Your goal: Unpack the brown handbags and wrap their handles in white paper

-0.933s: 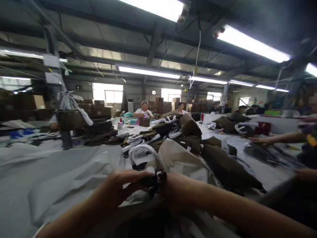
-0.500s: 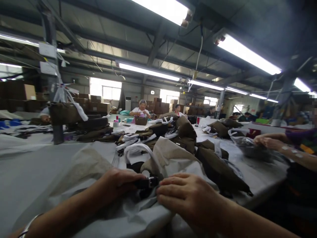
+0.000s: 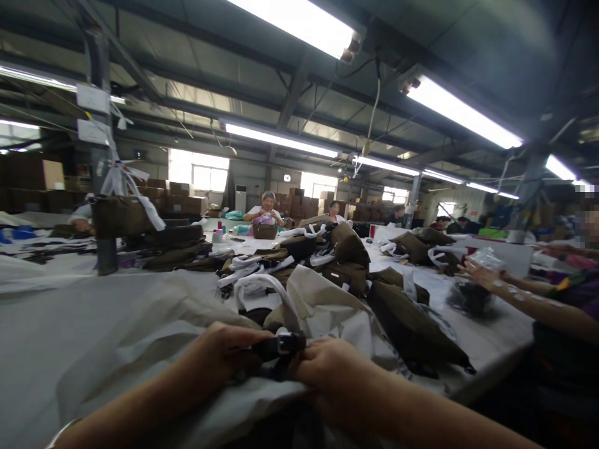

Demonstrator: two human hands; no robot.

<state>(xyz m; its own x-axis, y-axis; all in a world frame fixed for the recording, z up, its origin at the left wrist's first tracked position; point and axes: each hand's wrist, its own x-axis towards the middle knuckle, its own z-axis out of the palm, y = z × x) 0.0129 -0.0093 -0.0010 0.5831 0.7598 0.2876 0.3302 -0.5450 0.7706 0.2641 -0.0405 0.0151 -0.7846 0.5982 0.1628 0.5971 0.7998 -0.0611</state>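
A dark strap with a silver buckle (image 3: 283,343) runs between my two hands, low in the middle of the head view. My left hand (image 3: 229,349) is closed on the strap's left part, thumb on top. Curled round the strap's right end is my right hand (image 3: 322,368), its fingertips partly hidden. Under and around both hands lies a bag wrapped in thin whitish sheeting (image 3: 322,299). Its handle, covered in white wrap (image 3: 285,293), arches up just beyond the buckle.
Brown bags (image 3: 402,318) with white-wrapped handles are heaped beyond my hands on the pale table (image 3: 496,337). At the right, a co-worker's hands (image 3: 482,274) are at a clear plastic bag (image 3: 468,296). A post (image 3: 107,249) with a hanging bag (image 3: 122,215) stands left.
My right hand has curled in, its fingers going from spread flat to wrapped by the strap. The buckle now sits higher and faces me. The co-worker's plastic bag has been raised more upright.
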